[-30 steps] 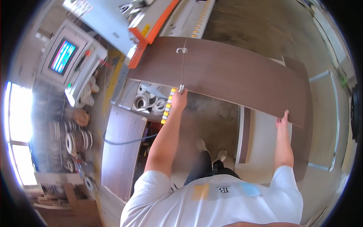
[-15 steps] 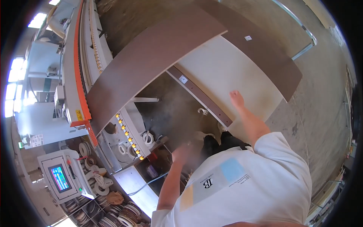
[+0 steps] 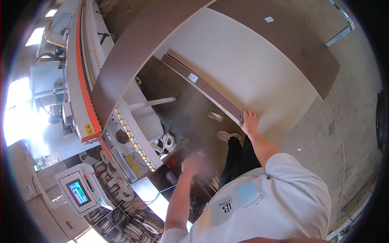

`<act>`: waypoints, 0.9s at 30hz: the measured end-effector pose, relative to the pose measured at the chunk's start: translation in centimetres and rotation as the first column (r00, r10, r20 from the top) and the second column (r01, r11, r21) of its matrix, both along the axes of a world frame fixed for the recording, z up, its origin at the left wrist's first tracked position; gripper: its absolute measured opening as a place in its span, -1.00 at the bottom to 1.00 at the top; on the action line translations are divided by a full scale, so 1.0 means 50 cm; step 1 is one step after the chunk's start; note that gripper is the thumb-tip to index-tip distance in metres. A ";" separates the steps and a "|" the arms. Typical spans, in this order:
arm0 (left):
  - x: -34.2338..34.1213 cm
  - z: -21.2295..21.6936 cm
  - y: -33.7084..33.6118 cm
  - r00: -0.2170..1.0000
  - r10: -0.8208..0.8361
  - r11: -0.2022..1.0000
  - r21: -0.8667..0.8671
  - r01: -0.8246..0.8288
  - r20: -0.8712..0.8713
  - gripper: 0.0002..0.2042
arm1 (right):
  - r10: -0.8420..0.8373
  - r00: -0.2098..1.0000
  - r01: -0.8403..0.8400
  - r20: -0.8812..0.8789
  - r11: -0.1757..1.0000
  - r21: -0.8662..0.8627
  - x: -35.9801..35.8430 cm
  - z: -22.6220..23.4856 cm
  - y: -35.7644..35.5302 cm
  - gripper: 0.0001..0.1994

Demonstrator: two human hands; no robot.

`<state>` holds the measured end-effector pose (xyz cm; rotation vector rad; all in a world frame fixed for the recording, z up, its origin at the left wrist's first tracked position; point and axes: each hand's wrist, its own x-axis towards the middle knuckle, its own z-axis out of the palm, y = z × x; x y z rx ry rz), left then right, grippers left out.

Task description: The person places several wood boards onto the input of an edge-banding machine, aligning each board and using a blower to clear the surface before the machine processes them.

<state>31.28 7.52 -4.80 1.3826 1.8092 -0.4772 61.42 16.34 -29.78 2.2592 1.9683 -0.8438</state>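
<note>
At the near end of a narrow brown board (image 3: 210,90) with small holes and a white label, my right hand (image 3: 249,121) curls its fingers over the edge and grips it. That board lies along the left edge of a wide pale panel (image 3: 239,60). My left hand (image 3: 194,164) hangs low in front of my body, beside the machine's end, smeared by motion. Its fingers and anything in them cannot be made out. A long brown panel (image 3: 139,44) stretches over the machine side at the upper left.
Another brown panel (image 3: 279,36) with a label lies beyond the pale one. On the left runs a long machine with an orange strip (image 3: 84,81) and yellow rollers (image 3: 129,135). A control screen (image 3: 78,192) and racks of edging rolls (image 3: 133,227) stand at the lower left.
My right hand has come down from over the pale panel onto the narrow board's near end. The whole view has shifted. My left hand stays low and blurred.
</note>
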 end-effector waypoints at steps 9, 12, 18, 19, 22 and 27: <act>-0.035 -0.032 0.283 0.950 0.311 0.882 0.377 -0.284 -0.012 -0.44 | -0.076 0.991 0.084 0.114 0.994 -0.065 0.197 0.010 0.017 -0.24; 0.023 -0.030 0.371 0.940 0.327 0.865 0.372 -0.338 0.095 -0.44 | -0.059 0.995 0.069 0.074 0.988 -0.138 0.236 0.033 0.023 -0.21; 0.209 -0.014 0.381 0.999 0.004 0.949 0.314 -0.015 0.036 -0.43 | -0.328 0.920 0.319 -0.212 0.945 -0.077 0.315 0.003 -0.001 -0.40; 0.242 -0.009 0.362 0.997 -0.059 0.958 0.285 0.041 0.055 -0.43 | -0.368 0.896 0.365 -0.250 0.929 -0.062 0.332 -0.021 -0.006 -0.44; 0.321 0.009 0.274 0.959 -0.269 0.950 0.192 0.248 0.093 -0.45 | -0.532 0.684 0.578 -0.499 0.813 -0.076 0.436 -0.087 -0.040 -0.54; 0.334 0.010 0.098 0.866 -0.472 0.881 0.060 0.469 0.168 -0.50 | -0.732 -0.198 0.785 -0.652 0.281 -0.553 0.578 -0.068 -0.100 -0.68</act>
